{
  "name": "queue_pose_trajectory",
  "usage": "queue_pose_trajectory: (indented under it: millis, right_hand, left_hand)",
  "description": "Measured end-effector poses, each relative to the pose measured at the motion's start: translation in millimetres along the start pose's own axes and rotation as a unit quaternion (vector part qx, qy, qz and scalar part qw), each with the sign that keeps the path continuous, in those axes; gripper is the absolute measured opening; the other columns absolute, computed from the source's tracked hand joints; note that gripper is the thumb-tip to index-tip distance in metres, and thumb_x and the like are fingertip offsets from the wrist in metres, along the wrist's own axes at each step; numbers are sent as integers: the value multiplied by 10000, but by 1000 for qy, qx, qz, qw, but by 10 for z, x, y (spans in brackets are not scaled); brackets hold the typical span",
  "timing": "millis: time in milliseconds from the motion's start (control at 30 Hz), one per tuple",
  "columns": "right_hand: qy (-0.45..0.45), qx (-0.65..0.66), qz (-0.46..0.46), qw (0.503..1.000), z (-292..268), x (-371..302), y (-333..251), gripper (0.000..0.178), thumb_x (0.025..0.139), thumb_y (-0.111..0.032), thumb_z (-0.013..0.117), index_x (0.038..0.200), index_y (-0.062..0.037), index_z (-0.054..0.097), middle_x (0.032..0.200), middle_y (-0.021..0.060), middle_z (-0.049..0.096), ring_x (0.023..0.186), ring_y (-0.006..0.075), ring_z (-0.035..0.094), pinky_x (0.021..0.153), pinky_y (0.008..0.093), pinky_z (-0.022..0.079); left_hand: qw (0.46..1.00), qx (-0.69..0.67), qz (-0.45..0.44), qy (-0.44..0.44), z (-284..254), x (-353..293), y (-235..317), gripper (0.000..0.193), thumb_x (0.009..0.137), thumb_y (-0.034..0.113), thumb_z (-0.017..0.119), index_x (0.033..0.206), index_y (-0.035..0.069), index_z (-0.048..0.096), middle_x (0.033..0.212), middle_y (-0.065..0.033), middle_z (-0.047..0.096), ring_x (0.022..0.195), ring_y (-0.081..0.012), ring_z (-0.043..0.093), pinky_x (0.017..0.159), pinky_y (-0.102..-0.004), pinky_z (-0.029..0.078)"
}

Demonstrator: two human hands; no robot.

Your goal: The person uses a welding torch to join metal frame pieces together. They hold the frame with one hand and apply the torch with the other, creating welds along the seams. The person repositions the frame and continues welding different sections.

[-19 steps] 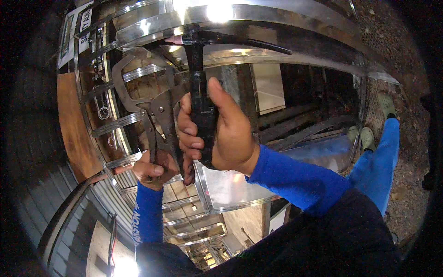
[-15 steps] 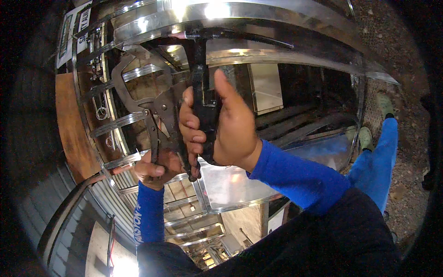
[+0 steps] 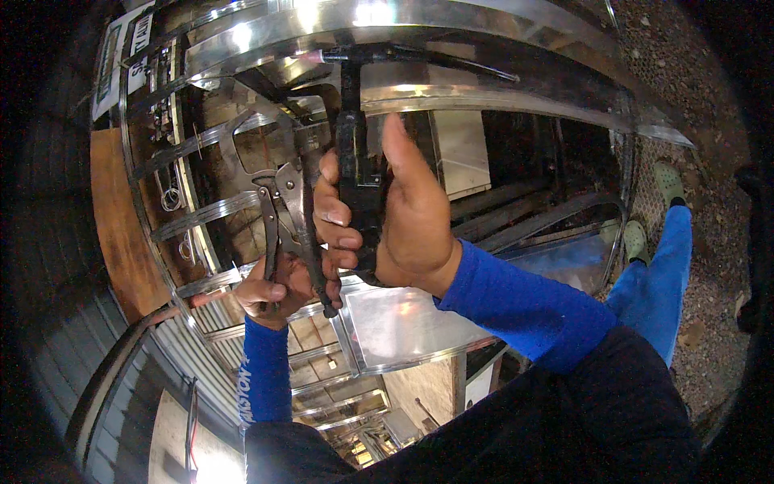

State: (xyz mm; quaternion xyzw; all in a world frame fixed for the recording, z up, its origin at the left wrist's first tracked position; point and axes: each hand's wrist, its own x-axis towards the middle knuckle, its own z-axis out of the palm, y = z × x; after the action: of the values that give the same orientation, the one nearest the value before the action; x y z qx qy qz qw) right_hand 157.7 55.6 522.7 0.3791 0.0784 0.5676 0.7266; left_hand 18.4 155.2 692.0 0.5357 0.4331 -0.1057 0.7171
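My right hand point(image 3: 415, 211) is wrapped round the black handle of a TIG welding torch point(image 3: 350, 133), thumb pointing up along it. The torch head lies crosswise at the top, with a pink cup on its left and a long black back cap on its right. My left hand point(image 3: 278, 290) grips the lower handles of metal locking C-clamp pliers point(image 3: 285, 184). The pliers stand upright just left of the torch, their curved jaws raised toward the metal frame point(image 3: 532, 113). The fingers of my right hand are close beside one plier handle; I cannot tell whether they touch.
Shiny metal bars and rungs point(image 3: 201, 216) stretch behind the tools. A brown board point(image 3: 121, 210) leans at the left, near a curved dark hose point(image 3: 105, 367). A pale sheet metal panel point(image 3: 411, 323) lies below my hands. Green clogs point(image 3: 635, 240) and blue trousers show at right on gravelly ground.
The pliers have turned, so their curved jaws look narrower and sit a little lower. My right hand keeps its hold on the torch, almost in the same place.
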Motion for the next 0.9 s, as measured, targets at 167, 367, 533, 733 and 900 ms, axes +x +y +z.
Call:
queue_pose_trajectory:
  millis: [167, 367, 533, 733, 900]
  right_hand:
    - [-1, -14, -7, 1000, -26, 22, 1, 617, 926, -750, 436, 936, -142, 540, 679, 29, 537, 508, 151, 510, 430, 298, 404]
    - [-38, 15, 3, 999, -150, 21, 20, 690, 965, -740, 324, 1035, -96, 561, 749, 61, 534, 567, 174, 497, 496, 328, 421]
    - [11, -17, 10, 1000, -4, 9, -23, 624, 926, -763, 414, 930, -150, 531, 670, 18, 529, 528, 148, 506, 459, 300, 395]
    - [-23, 12, 20, 999, -86, 22, -22, 695, 951, -758, 328, 1006, -100, 547, 742, 58, 528, 561, 172, 492, 501, 330, 424]
    - [14, -32, 8, 999, -18, 9, -28, 621, 930, -754, 421, 909, -143, 537, 660, 19, 530, 514, 150, 502, 455, 303, 399]
  left_hand:
    - [999, 15, 17, 24, -58, 8, -49, 924, 630, 172, 720, 1443, -77, 359, 1233, -383, 557, 984, -431, 652, 834, -570, 546]
    - [999, 38, 26, 7, 57, 35, 16, 933, 606, 160, 697, 1435, -88, 351, 1209, -375, 567, 952, -447, 657, 819, -561, 551]
    - [996, 51, 51, 50, 112, 2, -53, 954, 583, 152, 689, 1435, -104, 344, 1214, -345, 578, 985, -475, 650, 829, -552, 547]
    - [997, 54, 50, 19, 55, 17, -43, 957, 587, 138, 680, 1447, -97, 332, 1196, -333, 575, 1019, -478, 632, 854, -560, 529]
    - [997, 29, 54, 52, 128, -12, -45, 918, 629, 106, 682, 1445, -117, 324, 1052, -277, 586, 928, -408, 633, 811, -491, 523]
